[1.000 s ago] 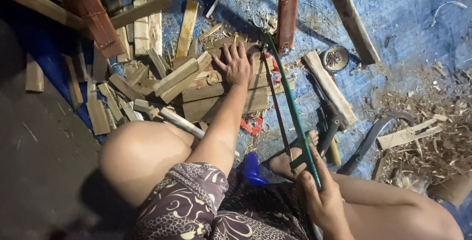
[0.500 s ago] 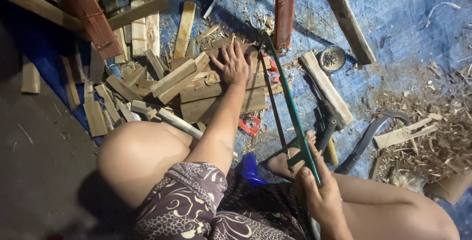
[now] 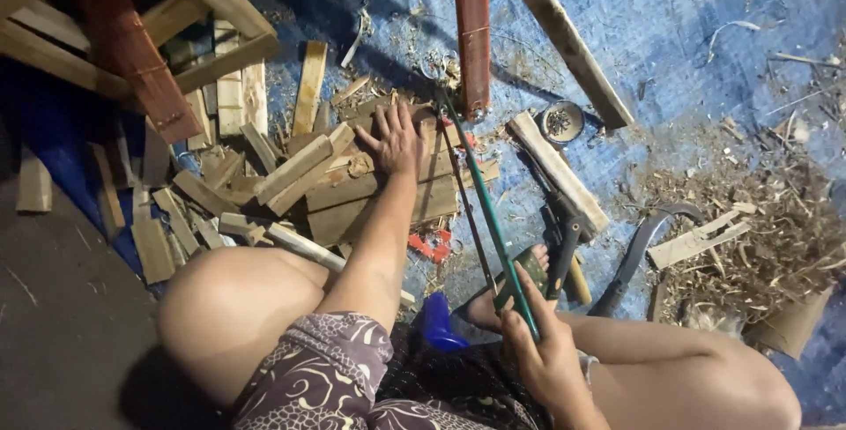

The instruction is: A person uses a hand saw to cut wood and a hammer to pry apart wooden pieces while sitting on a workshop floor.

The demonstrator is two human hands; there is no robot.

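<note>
Hacksaw (image 3: pixel 480 210) with its green frame lies across the wood plank (image 3: pixel 379 192) at mid-scene; the right hand (image 3: pixel 542 351) grips its near handle, while the left hand (image 3: pixel 397 139), fingers spread, presses the plank just beside the blade, so a slip could cut them.

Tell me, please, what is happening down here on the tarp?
A person sits on a blue tarp among offcuts and shavings. The left hand presses flat on a wooden board lying on the pile of cut wood. The right hand grips the handle of a green-framed hand saw, whose far end reaches the board's edge beside the left hand. A small round tin, a reddish post and a curved dark blade lie nearby.
</note>
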